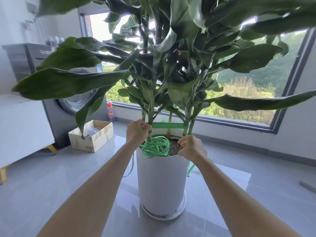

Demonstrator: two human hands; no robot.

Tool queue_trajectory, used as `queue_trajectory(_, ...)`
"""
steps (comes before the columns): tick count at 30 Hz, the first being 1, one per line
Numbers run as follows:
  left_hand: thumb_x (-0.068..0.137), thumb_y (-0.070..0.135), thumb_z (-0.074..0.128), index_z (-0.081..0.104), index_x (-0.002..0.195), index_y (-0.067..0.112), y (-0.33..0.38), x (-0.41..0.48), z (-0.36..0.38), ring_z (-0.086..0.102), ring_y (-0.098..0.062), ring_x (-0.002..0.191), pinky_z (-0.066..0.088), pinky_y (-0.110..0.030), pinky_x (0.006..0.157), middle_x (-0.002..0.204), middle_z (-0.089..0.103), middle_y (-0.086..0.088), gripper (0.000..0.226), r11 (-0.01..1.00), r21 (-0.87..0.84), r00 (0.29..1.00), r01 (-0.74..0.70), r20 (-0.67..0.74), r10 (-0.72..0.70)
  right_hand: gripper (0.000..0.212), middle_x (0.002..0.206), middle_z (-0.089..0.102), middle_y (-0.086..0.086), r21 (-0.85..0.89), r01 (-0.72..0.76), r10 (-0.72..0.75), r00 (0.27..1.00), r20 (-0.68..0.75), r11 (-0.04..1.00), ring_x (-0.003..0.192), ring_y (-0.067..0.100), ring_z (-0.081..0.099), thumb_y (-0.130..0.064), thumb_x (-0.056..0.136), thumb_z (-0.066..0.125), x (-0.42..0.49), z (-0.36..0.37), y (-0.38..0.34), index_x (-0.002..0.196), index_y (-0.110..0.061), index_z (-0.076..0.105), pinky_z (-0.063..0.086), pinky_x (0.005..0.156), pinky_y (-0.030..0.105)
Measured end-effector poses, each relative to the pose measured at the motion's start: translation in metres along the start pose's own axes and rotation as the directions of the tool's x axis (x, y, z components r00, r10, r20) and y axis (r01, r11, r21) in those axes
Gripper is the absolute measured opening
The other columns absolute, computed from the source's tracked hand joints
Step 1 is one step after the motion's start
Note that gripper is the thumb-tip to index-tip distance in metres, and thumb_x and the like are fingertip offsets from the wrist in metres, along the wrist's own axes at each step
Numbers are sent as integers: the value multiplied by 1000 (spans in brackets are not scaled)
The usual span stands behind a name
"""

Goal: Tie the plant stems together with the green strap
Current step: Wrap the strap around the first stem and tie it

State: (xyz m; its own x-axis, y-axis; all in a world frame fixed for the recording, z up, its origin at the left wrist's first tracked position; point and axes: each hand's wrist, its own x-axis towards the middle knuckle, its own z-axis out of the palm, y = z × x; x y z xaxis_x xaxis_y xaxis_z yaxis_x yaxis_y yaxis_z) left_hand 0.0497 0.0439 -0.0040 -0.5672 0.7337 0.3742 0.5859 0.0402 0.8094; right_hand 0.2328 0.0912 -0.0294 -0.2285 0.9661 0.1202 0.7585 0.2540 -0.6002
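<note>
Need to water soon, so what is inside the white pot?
Dark soil, the stems rooted in it, and loose coils of strap. The right hand covers the right part; anything below the soil surface is hidden.

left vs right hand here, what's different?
Height: left hand is higher, at the stems, pinching the strap where it wraps them; right hand is lower, over the pot rim. From left hand the strap runs taut; below right hand it hangs slack. Both curl fingers on the strap.
</note>
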Motion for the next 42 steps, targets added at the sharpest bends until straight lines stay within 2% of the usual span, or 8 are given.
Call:
queue_trajectory(4, 84, 12, 67, 66, 84, 5, -4, 5, 5, 56, -17, 87, 46, -33, 89, 96, 67, -11, 7, 996, -87, 999, 33, -19, -35, 34, 97, 67, -7, 116, 72, -46, 977, -209, 991, 93, 16, 60, -2, 80, 56, 6, -1, -15, 101, -27, 65, 51, 73, 29)
queue_trajectory(8, 85, 13, 67, 65, 84, 6, -7, 9, 6, 56, -18, 87, 45, -30, 84, 94, 67, -9, 8, 996, -87, 999, 21, -30, -24, 26, 88, 68, -3, 110, 179, -130, 926, -355, 978, 77, 18, 62, -11, 89, 54, 13, -2, -24, 107, -28, 60, 44, 58, 24)
queue_trajectory(14, 85, 14, 67, 67, 85, 4, -10, 11, 5, 58, -21, 89, 47, -33, 84, 93, 67, -9, 10, 997, -76, 999, -12, -36, 9, 26, 93, 69, 3, -57, 241, -246, 922, -297, 969, 61, 19, 55, -20, 97, 48, 30, -3, -15, 118, -31, 59, 33, 48, 22)
queue_trajectory(17, 84, 15, 67, 68, 86, 3, -12, 12, 6, 60, -23, 90, 48, -35, 84, 93, 68, -10, 12, 997, -67, 999, -27, -39, 24, 25, 94, 69, 6, -112, 221, -244, 928, -282, 969, 68, 22, 58, -22, 98, 46, 33, -6, -10, 119, -29, 59, 40, 56, 25)
queue_trajectory(21, 84, 15, 68, 68, 87, 3, -14, 13, 6, 58, -18, 84, 43, -25, 74, 92, 69, -9, 13, 998, -51, 998, -48, -38, 47, 21, 95, 71, 4, -152, 221, -258, 917, -305, 963, 79, 23, 65, -22, 96, 52, 37, -11, -5, 115, -25, 62, 49, 68, 30)
queue_trajectory(28, 84, 17, 68, 69, 86, 4, -16, 13, 4, 57, -18, 83, 44, -27, 75, 92, 69, -8, 13, 995, -72, 997, -71, -24, 69, 17, 86, 72, 3, -125, 295, -319, 904, -286, 947, 75, 20, 66, -22, 94, 56, 38, -14, -3, 105, -18, 69, 44, 60, 25)
queue_trajectory(34, 85, 15, 66, 64, 80, 10, -17, 11, -16, 62, -20, 98, 47, -35, 84, 99, 68, -6, 7, 985, -97, 963, -142, 215, 160, 20, 88, 72, 2, -121, 329, -350, 899, -264, 937, 76, 20, 67, -23, 93, 58, 40, -9, -5, 111, -23, 67, 53, 66, 29)
queue_trajectory(42, 84, 24, 66, 60, 72, 23, -8, 4, -34, 58, -21, 109, 41, -40, 98, 108, 67, -3, 14, 982, -74, 876, -176, 443, 191, 34, 96, 71, -2, -113, 370, -383, 916, -117, 922, 79, 11, 62, -32, 88, 62, 40, -21, 1, 122, -26, 60, 44, 60, 25)
